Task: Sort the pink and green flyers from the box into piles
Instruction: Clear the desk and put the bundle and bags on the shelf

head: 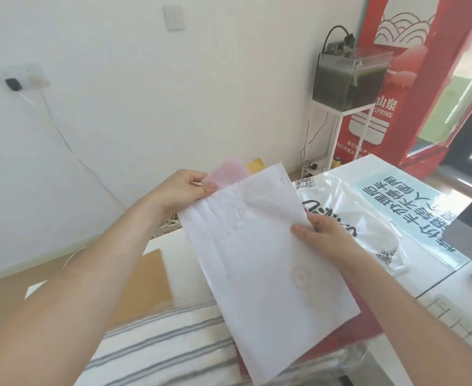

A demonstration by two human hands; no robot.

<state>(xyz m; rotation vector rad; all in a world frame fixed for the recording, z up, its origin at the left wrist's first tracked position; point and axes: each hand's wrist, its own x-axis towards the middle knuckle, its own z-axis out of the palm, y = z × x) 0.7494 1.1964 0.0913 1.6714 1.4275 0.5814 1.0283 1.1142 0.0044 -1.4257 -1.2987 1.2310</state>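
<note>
Hands (183, 188) (319, 232) hold white sheet (257, 252), pink flyer (226, 172).

Two bare forearms reach in from the bottom corners of the view, with no sleeve, cuff, watch, bracelet or ring on the parts that show. The left hand (183, 188) has short, plain nails, and its thumb and curled fingers are visible. The right hand (322, 234) shows a broad thumb with a short, unpainted nail and the knuckles of the fingers behind it. Both wrists are uncovered. The left forearm fills much of the lower left corner.
</note>
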